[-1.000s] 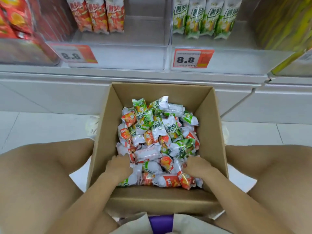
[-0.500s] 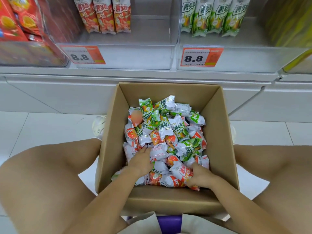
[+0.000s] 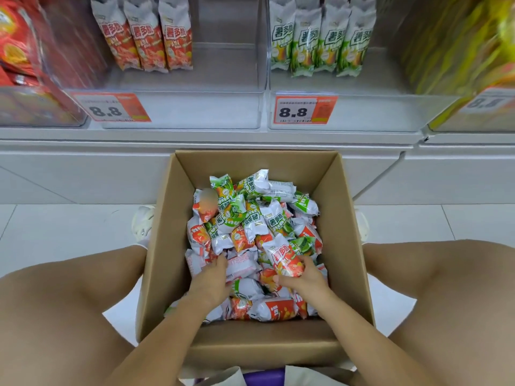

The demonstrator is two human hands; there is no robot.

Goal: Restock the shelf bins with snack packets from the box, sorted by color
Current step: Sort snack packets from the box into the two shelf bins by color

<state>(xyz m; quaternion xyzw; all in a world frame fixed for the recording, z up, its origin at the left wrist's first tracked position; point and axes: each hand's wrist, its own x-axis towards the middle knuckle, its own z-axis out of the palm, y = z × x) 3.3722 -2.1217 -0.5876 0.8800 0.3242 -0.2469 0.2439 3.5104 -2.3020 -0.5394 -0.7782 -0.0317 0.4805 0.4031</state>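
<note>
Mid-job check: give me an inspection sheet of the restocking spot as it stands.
Surface: pale tiled floor under the cardboard box.
Job's things: box piled with mixed red and green packets; red bin holds three upright, green bin four.
Clutter: nothing seen.
Grippers: right hand grips a red packet; left hand rests on the pile, grip unclear.
Cables: nothing seen.
Surroundings: two 8.8 price tags; neighbouring bins blurred.

Packets (image 3: pixel 252 227) fill the box (image 3: pixel 345 240) before the shelf bins (image 3: pixel 195 112).
</note>
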